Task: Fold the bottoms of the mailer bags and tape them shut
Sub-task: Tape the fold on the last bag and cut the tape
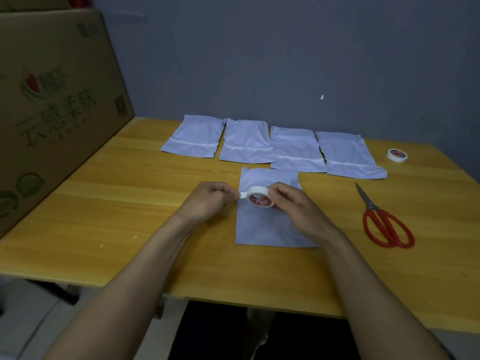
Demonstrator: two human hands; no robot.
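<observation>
A: Mailer bags on the table (130, 203) — count?

B: Five. Four lie in a row across the upper middle of the frame, neighbours touching or overlapping: first bag (194, 136), second bag (245, 141), third bag (294, 148), fourth bag (348, 154). Each has one white strip across it. The fifth bag (262, 227) lies flat at centre, just below the row and partly under the hands.

A: Tape?

B: Two rolls. The held roll (259, 200) is over the fifth bag; contact cannot be told. The spare roll (397, 155) lies flat near the right edge of the frame, well apart.

A: Hands?

B: The left hand (207, 201) has its fingers curled and pinches the free end of tape (242, 195), drawn a short way off the held roll. The right hand (291, 203) grips that roll, fingers curled round its rim.

A: Other items?

B: One pair of red-handled scissors (384, 222), blades closed, right of the fifth bag — not touching it. One cardboard box (57, 100) stands at upper left, along the table's edge.
</observation>
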